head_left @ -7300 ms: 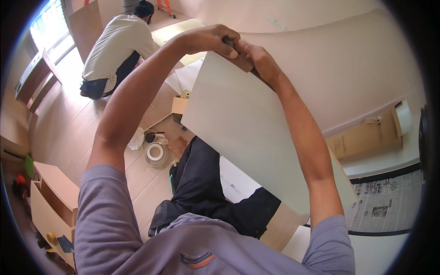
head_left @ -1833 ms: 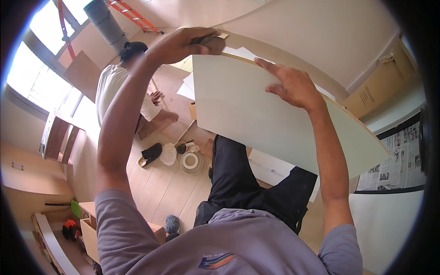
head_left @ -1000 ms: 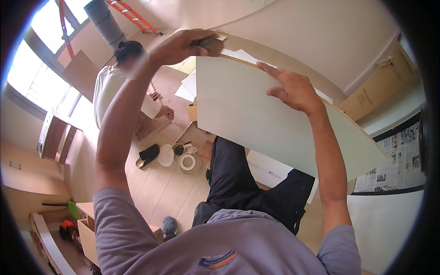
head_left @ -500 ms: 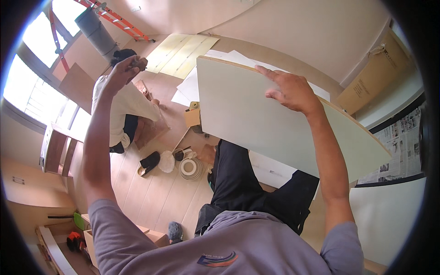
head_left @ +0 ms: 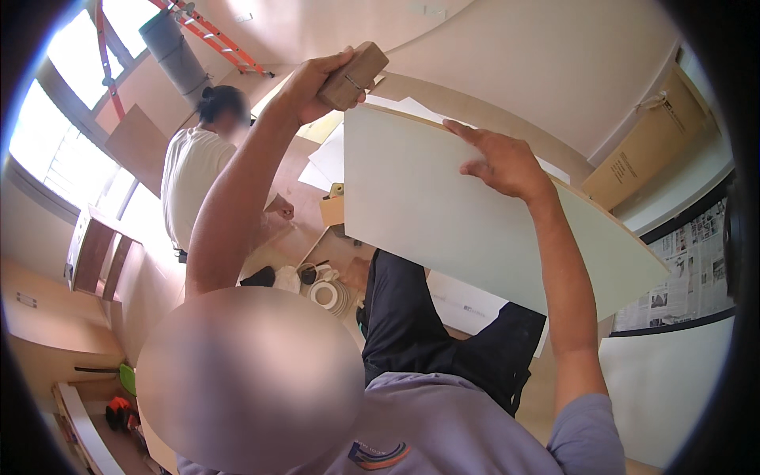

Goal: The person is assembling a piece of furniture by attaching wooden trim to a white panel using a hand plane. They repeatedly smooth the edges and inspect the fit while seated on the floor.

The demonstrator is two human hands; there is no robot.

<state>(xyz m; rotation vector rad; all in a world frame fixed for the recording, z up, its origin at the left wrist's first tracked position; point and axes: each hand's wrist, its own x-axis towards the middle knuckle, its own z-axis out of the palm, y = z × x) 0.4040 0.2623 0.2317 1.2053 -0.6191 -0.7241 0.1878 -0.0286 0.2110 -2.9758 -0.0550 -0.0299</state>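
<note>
1. Workroom floor [head_left: 313,253] lay below, with a co-worker [head_left: 194,170] crouched at ten o'clock.
2. Pale board [head_left: 475,229] stood on edge at centre, steadied for edge work.
3. Right hand [head_left: 499,162] lay spread flat on its face.
4. Left hand [head_left: 313,79] clenched a wooden block [head_left: 354,75] at twelve o'clock, just above the board's top edge.

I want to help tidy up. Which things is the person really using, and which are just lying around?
In use:
- small brown wooden block, gripped in the left hand
- large pale flat board, steadied by the right hand

Lying about:
- white tape roll on the floor
- orange ladder
- brown cardboard box by the wall
- white paper sheets
</note>
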